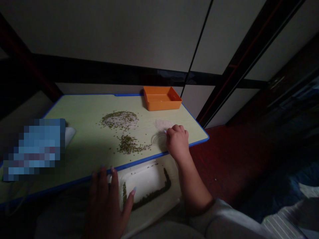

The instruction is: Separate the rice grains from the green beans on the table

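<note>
Pale panels [119, 30] w/ blk trim [149, 77], red flr [211, 162], striped cloth [282, 220] btm R.

A big flat heap of small green bits and tiny white bits [121, 120] lies mixed up on the yellow table [87, 141]. A smaller, mostly green heap [127, 144] sits nearer the table's front edge, with bits spread out to the right. A thin white patch [161, 124] lies toward the table's right side. The white tub [146, 179] is just below the table's front edge, with green bits [152, 196] along its inside edges.

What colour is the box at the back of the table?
The box is orange; the head view shows it.
</note>
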`<state>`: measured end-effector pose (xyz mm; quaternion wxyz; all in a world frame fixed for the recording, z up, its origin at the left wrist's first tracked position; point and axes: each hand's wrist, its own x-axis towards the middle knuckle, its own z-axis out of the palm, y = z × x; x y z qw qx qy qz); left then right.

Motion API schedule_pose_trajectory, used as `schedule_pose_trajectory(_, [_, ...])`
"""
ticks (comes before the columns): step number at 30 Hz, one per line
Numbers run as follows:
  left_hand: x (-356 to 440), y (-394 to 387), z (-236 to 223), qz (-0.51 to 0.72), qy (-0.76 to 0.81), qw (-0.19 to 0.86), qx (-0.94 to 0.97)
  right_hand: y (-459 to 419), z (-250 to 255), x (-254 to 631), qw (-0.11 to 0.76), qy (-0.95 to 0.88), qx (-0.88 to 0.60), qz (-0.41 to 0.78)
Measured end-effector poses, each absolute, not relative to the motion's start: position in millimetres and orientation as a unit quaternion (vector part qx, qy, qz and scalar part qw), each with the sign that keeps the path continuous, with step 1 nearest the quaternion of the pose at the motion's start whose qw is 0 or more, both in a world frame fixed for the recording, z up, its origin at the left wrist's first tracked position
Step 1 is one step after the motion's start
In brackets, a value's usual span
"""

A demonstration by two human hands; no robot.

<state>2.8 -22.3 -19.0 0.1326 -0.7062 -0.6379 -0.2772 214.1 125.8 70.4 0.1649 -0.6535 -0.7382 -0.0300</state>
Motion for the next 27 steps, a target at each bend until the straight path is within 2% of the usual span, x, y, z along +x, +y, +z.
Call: schedule_pose_trajectory(27, [2.7, -19.1, -18.2, -0.295, -0.619, 0.157, -0.711, 127.6, 66.0, 211.0, 0.187, -0.726, -0.659, -0.06])
